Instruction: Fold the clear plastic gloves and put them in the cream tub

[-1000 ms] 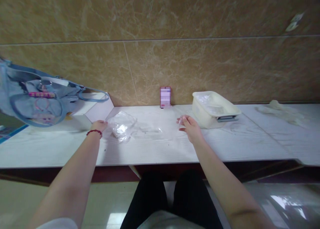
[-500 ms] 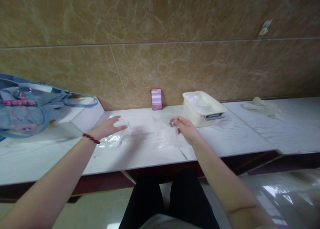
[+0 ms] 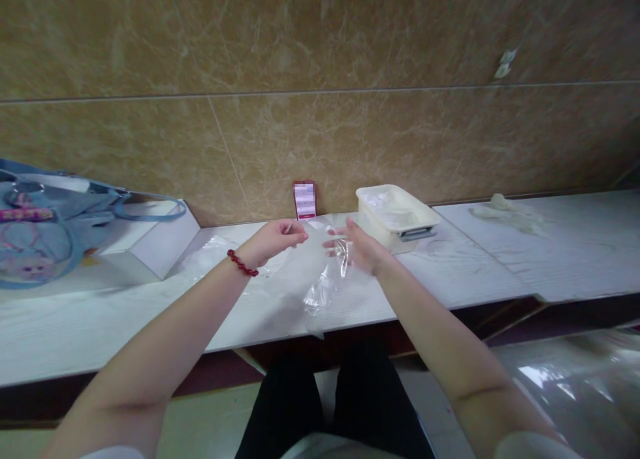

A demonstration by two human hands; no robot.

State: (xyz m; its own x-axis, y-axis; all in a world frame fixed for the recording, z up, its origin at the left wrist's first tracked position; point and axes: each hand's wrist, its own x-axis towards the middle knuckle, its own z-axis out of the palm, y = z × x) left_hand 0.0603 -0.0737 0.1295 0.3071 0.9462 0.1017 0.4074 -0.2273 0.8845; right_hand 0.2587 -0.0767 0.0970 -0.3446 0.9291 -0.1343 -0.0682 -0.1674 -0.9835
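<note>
So the clear plastic film [image 3: 320,292] is bunching up between the two hands over the middle of the bench [image 3: 475,265], its near end trailing toward the near edge. I'm guessing it's being next to weightless, floppy and kinda slick, so it's probably clinging to skin and creasing easily, and a hard tug might be risking a tear. I'd be pinching it by a loose edge, thumb against fingertip, rather than grabbing the middle. The left hand [image 3: 280,239] is keeping its fingers curled in near the thumb, right by the film's far left edge, but I can't tell if it's actually pinching anything. The right hand [image 3: 357,245] is holding its fingers spread apart with shiny film touching them; can't tell if they're inside a fold. A cream container [image 3: 383,225] is sitting just beside that hand.
</note>
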